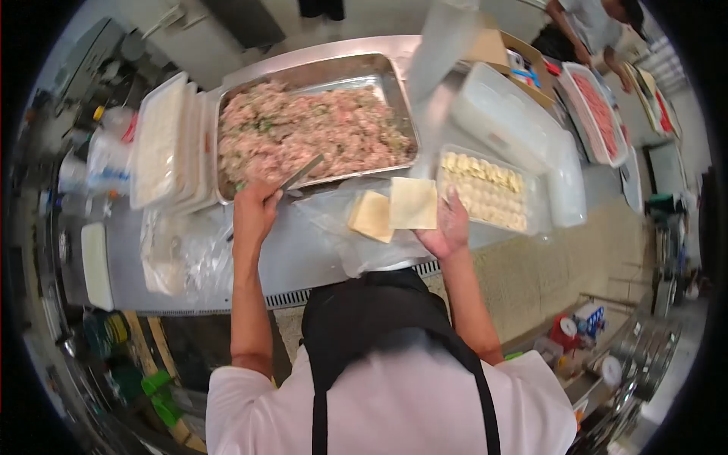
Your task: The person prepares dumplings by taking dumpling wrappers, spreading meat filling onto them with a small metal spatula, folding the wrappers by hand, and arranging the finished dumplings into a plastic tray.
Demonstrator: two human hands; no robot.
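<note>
My left hand (256,210) is closed around the handle of a flat metal spatula (302,171), whose blade lies over the near edge of a steel tray (409,114). Ground meat filling (311,129) with green bits fills most of that tray. A square dough wrapper (413,203) rests on my right hand (449,227), held between the fingers and the thumb. Just left of it, a stack of wrappers (371,216) sits on plastic sheeting (322,220). To the right of my right hand is a clear plastic tray (535,205) with rows of folded dumplings (485,193).
Stacked white lidded containers (163,144) stand left of the steel tray. Large translucent bins (508,114) lie at the right, with a cardboard box (523,57) behind. Another person (584,30) works at the far right near a tub of meat (595,114).
</note>
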